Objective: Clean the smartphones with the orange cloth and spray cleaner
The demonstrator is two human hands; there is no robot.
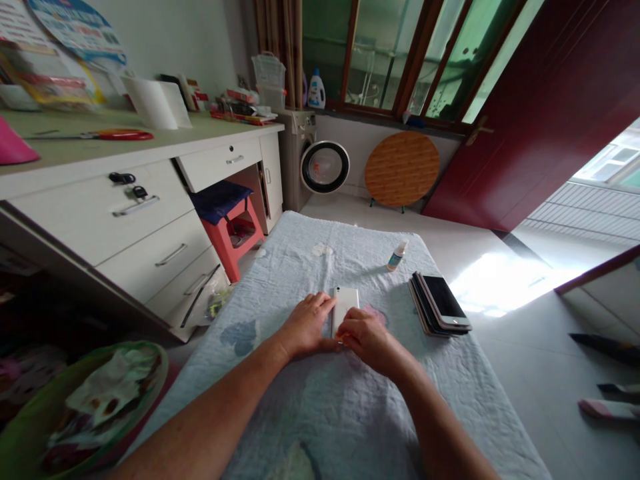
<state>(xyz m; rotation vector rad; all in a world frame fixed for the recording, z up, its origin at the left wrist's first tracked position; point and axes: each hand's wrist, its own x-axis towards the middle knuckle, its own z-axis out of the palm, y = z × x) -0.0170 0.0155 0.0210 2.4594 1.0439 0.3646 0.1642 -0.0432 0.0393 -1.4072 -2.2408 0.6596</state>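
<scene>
A white smartphone (346, 298) lies back up on the cloth-covered table, its camera at the far left corner. My left hand (313, 323) grips it along the left side, with the thumb across the near end. Over the phone's lower right part, my right hand (364, 337) is closed in a pinch. A small orange bit shows at its fingertips by the near end, too little of it to name. Right of the hands lies a stack of smartphones (441, 303), the top one screen up. Beyond them stands a small spray bottle (397, 256).
A pale blue patterned cloth (295, 267) covers the table. To the left are a drawer desk (140, 230), a red stool (227, 233) and a green basket (163, 373) of crumpled items. Further off are an open washing machine (295, 153) and a round wooden tabletop (403, 168).
</scene>
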